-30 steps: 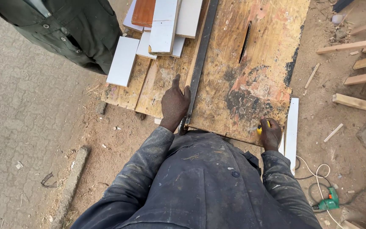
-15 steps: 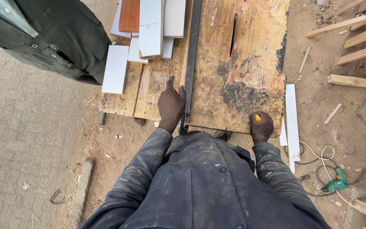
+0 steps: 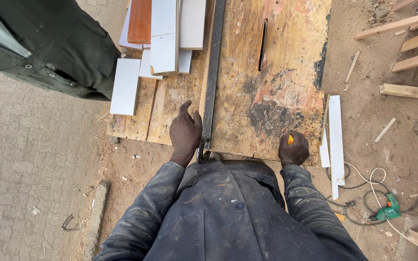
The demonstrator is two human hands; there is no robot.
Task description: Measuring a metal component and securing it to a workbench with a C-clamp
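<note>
My left hand [image 3: 186,133] rests flat on the worn plywood table top [image 3: 286,63], its fingers beside the near end of a long dark metal rail [image 3: 212,72] that runs away from me across the table. A metal hook at the rail's near end hangs over the table edge by my thumb. My right hand [image 3: 294,149] is closed on a small yellow object [image 3: 290,139] at the table's near right edge. A narrow saw slot [image 3: 262,44] lies in the top beyond my right hand.
White boards [image 3: 164,36] and a reddish-brown board [image 3: 140,20] are stacked at the table's far left. Another person in a dark jacket [image 3: 49,48] stands at the left. White strips [image 3: 335,135] lean by the right edge. A green power drill [image 3: 387,210] with cable and timber pieces [image 3: 410,91] lie on the ground.
The view has shifted, so the table sits lower and closer in frame. My left hand stays by the rail end and my right hand stays at the near edge with the yellow object.
</note>
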